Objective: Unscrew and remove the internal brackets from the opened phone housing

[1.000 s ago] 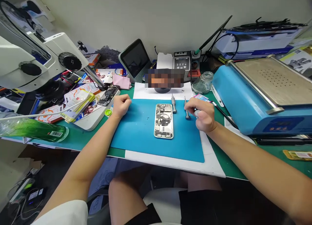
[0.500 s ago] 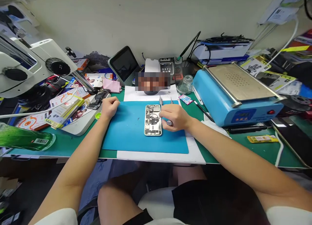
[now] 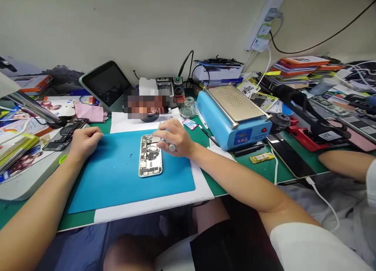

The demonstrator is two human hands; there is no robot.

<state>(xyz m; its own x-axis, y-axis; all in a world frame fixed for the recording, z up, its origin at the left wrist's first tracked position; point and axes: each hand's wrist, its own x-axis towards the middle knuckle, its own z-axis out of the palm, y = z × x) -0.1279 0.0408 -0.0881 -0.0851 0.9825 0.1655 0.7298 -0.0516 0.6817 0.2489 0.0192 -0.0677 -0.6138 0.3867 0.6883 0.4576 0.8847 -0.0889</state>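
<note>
A phone [image 3: 150, 155] with its inside bared lies on the blue mat [image 3: 108, 185], showing its circuit board and a dark round coil. My right hand [image 3: 176, 138] is at the phone's right edge, its fingers curled around what looks like a screwdriver [image 3: 172, 147]. Only the round grey end of that tool shows; its tip is hidden behind my fingers. My left hand [image 3: 85, 141] rests as a loose fist at the mat's left edge, apart from the phone, with nothing visible in it. Tiny dark bits [image 3: 131, 155] lie on the mat left of the phone.
A blue heating-plate machine [image 3: 233, 122] stands to the right, beside a glass jar [image 3: 188, 108]. A tablet-like screen [image 3: 107, 85] leans at the back left. A microscope stand [image 3: 35, 110] is on the left. Another person's arm [image 3: 343, 163] rests at the far right, near a cabled phone [image 3: 289, 155].
The view has swung to the right, bringing in another person's arm and more of the right bench. My right hand's fingers have lifted and spread somewhat; my left fist stays at the mat's edge.
</note>
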